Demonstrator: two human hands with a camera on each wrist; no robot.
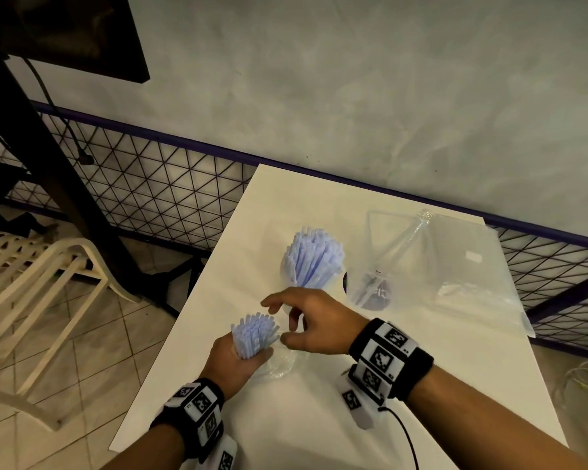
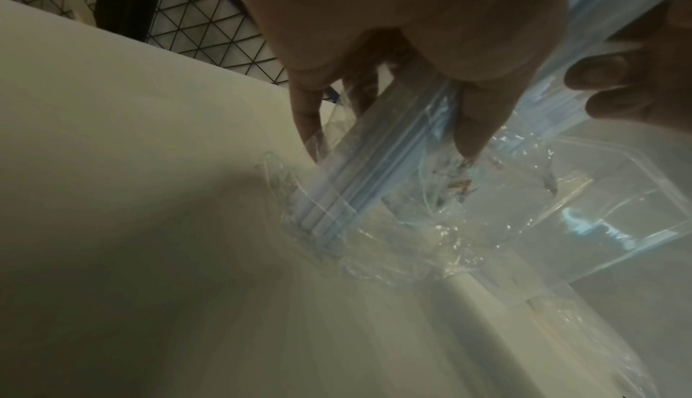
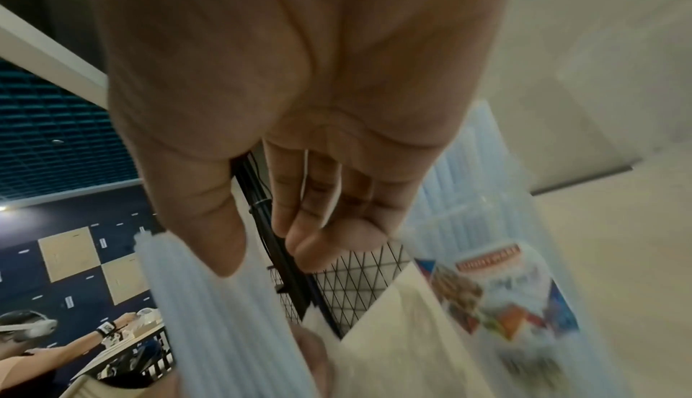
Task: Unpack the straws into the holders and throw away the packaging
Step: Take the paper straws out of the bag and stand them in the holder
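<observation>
The left hand has its grip closed around a bundle of pale blue straws, held upright with their lower ends still inside a crumpled clear wrapper that rests on the white table. The right hand hovers just beside the bundle, fingers loosely spread and holding nothing, thumb near the wrapper's rim. Further back stands a holder already packed with straws, and beside it a second, dark holder under an empty clear bag. The straws look light, smooth and thin-walled, likely to fan out or slide apart if the grip slackens, and to kink if squeezed hard; holding them around the middle, as now, seems safest. The film looks slippery and limp, so pinching its loose edge low down should let it slide off while the bundle stays gathered.
</observation>
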